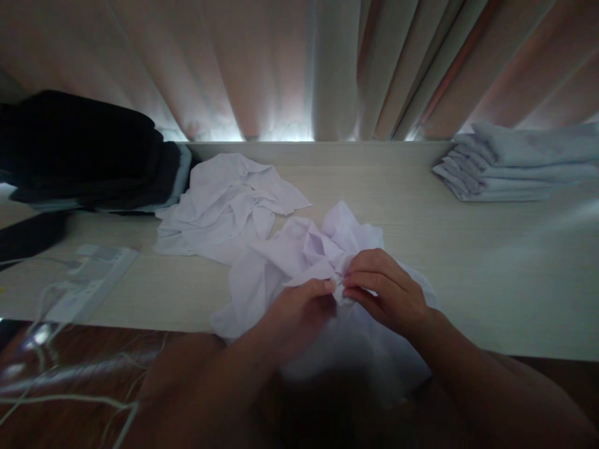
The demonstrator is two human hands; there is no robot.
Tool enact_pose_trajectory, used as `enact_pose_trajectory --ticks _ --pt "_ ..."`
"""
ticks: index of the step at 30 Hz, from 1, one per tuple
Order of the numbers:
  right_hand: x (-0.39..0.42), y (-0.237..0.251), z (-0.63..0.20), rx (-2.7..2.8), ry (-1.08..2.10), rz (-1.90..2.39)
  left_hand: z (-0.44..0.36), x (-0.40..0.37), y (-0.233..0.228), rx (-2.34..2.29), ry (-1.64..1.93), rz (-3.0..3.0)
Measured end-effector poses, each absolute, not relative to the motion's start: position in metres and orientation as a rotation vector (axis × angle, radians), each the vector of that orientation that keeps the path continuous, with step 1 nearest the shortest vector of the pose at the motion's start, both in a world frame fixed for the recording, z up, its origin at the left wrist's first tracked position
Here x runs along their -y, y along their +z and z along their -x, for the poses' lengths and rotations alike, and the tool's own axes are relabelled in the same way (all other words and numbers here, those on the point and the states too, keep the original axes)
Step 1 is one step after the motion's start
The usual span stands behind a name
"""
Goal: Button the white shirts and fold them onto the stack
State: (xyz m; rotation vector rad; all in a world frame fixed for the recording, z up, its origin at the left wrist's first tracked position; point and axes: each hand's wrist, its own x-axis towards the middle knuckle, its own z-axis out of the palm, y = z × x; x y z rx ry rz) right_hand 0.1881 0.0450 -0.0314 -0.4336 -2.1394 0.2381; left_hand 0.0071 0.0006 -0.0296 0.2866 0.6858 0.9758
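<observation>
A crumpled white shirt (pixel 276 265) hangs over the table's front edge, its lower part down toward my lap. My left hand (pixel 302 305) is closed on a fold of it, thumb on top; the other fingers are under the cloth and mostly hidden. From the right, my right hand (pixel 390 287) pinches the same bunched spot between thumb and fingertips. The two hands almost touch. Any button at the pinch is too small to make out. Behind and to the left lies a second white shirt (pixel 224 206), loosely spread and wrinkled, touching the first.
A stack of folded black clothes (pixel 88 149) stands at the back left, and a stack of folded pale clothes (pixel 524 162) at the back right. A white power strip (pixel 96 284) with cables lies at the left edge of the pale table (pixel 491 268). Curtains (pixel 266 68) hang behind.
</observation>
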Motion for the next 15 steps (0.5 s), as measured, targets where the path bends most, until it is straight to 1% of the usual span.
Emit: enact_pose_trajectory --ticks 7,15 --pt "-0.0437 -0.0291 -0.1885 2.156 0.274 0.45 -0.0047 0.0009 -0.0355 -0.648 0.948 -0.292" --pt "-0.0432 -0.025 -0.189 2.177 0.326 0.446 -0.0029 0.0002 -0.0305 -0.666 0.881 -0.35"
